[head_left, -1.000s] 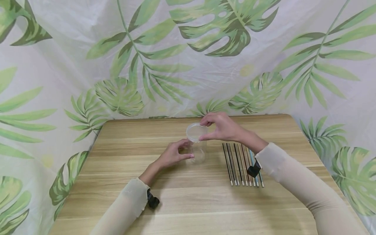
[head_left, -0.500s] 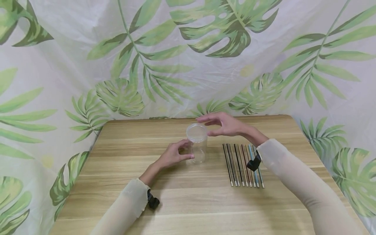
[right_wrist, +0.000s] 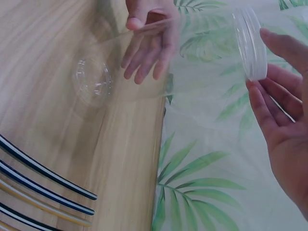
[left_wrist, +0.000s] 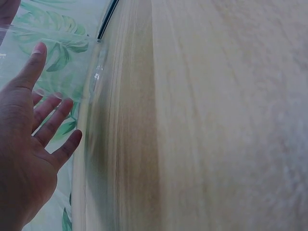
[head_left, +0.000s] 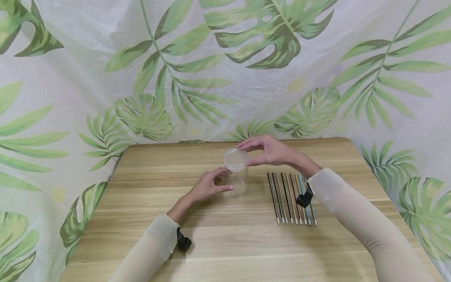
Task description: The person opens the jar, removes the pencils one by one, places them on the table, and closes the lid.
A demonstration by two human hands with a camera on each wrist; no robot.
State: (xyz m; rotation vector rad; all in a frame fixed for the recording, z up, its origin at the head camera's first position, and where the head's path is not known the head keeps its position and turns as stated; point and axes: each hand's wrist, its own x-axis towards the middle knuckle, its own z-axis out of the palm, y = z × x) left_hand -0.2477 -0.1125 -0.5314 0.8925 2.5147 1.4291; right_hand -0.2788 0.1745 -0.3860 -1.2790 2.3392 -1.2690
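A clear plastic jar (head_left: 240, 187) stands upright on the wooden table, its screw lid (head_left: 235, 159) sitting on top. Around the jar's lower left side curve the thumb and fingers of my left hand (head_left: 207, 185); the left wrist view shows its thumb (left_wrist: 34, 62) against the clear wall. My right hand (head_left: 270, 150) holds the lid's right edge between thumb and fingers. In the right wrist view the thumb lies on one side of the lid (right_wrist: 250, 44) and the fingers on the other.
Several pencils (head_left: 273, 197) lie in a row on the table (head_left: 225, 243), right of the jar and partly under my right forearm. Behind the table's far edge hangs a leaf-patterned cloth (head_left: 197, 70). Each wrist carries a small black camera (head_left: 183, 240).
My right hand gripped the lid, loosened and drew off its edge half a second ago, and now grips it again. The left hand and the jar have stayed in place.
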